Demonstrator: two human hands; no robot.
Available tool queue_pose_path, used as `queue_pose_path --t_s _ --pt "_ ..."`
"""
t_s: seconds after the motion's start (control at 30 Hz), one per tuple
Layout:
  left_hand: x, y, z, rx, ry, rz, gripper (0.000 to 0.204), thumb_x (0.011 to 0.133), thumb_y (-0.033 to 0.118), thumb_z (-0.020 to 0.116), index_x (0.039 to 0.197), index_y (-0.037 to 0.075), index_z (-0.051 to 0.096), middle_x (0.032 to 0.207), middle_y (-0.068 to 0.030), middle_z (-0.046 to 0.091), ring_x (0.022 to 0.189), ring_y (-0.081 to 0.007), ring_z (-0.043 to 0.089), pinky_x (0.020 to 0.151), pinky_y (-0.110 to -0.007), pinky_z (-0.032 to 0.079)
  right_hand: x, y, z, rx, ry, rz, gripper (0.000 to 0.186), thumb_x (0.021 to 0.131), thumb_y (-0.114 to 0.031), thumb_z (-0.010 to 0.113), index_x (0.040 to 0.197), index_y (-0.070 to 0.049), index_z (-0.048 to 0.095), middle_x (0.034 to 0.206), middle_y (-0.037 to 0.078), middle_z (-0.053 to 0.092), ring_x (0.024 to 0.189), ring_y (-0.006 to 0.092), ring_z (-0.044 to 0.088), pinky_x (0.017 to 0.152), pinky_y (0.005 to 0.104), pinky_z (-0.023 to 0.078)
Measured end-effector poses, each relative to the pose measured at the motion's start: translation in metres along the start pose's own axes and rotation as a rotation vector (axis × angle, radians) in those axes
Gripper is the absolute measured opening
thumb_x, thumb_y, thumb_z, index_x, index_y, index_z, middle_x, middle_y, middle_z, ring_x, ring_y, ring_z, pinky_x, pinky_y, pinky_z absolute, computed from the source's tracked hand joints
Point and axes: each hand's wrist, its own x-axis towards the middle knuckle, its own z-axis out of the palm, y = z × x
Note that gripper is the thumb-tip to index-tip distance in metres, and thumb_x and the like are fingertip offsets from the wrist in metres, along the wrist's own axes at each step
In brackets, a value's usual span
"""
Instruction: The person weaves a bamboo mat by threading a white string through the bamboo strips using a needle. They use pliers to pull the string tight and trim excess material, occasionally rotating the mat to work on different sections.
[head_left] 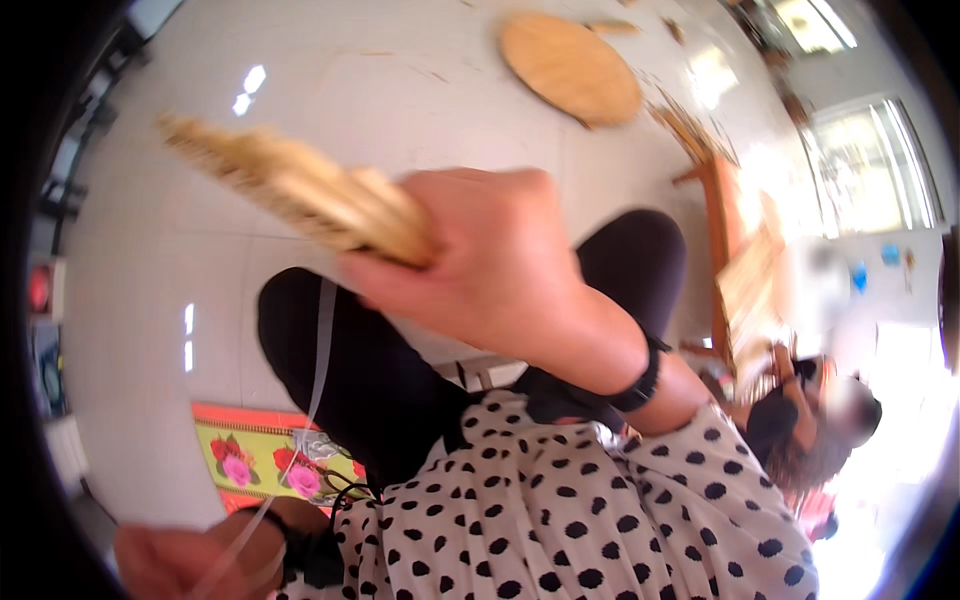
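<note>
Lying beyond the right hand [480, 265] gripping a straw bundle [290, 185], a round woven mat [570, 68].

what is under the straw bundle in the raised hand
Below the straw bundle held by the right hand lies pale tiled floor. The bundle's gripped end is covered by the fingers.

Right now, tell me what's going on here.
A person sits on a pale tiled floor. The right hand grips a bundle of woven straw-coloured strips, held up over the knees. The left hand, low at the picture's edge, pulls a thin clear strand taut. A round woven mat lies on the floor ahead. Another person sits to the right, blurred.
</note>
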Motion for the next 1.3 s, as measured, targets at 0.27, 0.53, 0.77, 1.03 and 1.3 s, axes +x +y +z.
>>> queue_pose_path --t_s 0.27,0.53,0.77,1.03,1.3 --pt "-0.023 -0.032 0.052 0.413 -0.253 -0.554 0.024 0.080 -0.009 0.058 0.101 -0.002 0.067 0.063 -0.0042 0.057 0.049 -0.0094 0.051 0.045 -0.023 0.036 -0.003 -0.002 -0.009 0.007 -0.043 0.183 0.024 0.072 -0.021 0.080 0.076 0.000 0.067 0.059 0.009 0.061 0.048 0.0138 0.053 0.050 0.0285 0.047" --pt "-0.043 -0.057 0.085 0.303 -0.361 -0.545 0.021 0.079 -0.008 0.062 0.098 0.000 0.066 0.064 -0.0083 0.057 0.049 -0.0182 0.052 0.045 -0.026 0.038 -0.003 0.016 -0.014 0.084 -0.005 0.181 0.023 0.072 -0.012 0.081 0.070 0.002 0.063 0.057 0.000 0.057 0.055 0.0015 0.046 0.047 0.0222 0.039" --pt "-0.048 -0.065 0.095 0.345 -0.388 -0.528 0.019 0.079 -0.007 0.064 0.097 0.000 0.066 0.066 -0.0091 0.060 0.051 -0.0215 0.058 0.045 -0.029 0.042 -0.001 0.017 -0.018 0.083 -0.010 0.234 0.021 0.073 -0.010 0.081 0.072 0.002 0.064 0.059 -0.002 0.058 0.057 0.0011 0.047 0.049 0.0216 0.040" --pt "-0.042 -0.066 0.095 0.362 -0.442 -0.561 0.016 0.079 -0.005 0.064 0.095 0.000 0.065 0.066 -0.0096 0.061 0.053 -0.0233 0.061 0.046 -0.029 0.044 -0.002 0.021 -0.019 0.130 -0.016 0.200 0.018 0.073 -0.008 0.080 0.076 0.002 0.066 0.061 -0.003 0.059 0.058 0.0020 0.050 0.050 0.0209 0.042" --pt "-0.046 -0.069 0.096 0.337 -0.429 -0.552 0.016 0.079 -0.004 0.065 0.094 0.000 0.065 0.066 -0.0085 0.061 0.053 -0.0222 0.062 0.045 -0.029 0.045 -0.004 0.019 -0.018 0.135 -0.017 0.214 0.018 0.072 -0.008 0.080 0.080 0.003 0.068 0.064 -0.001 0.062 0.059 0.0026 0.053 0.051 0.0211 0.043"
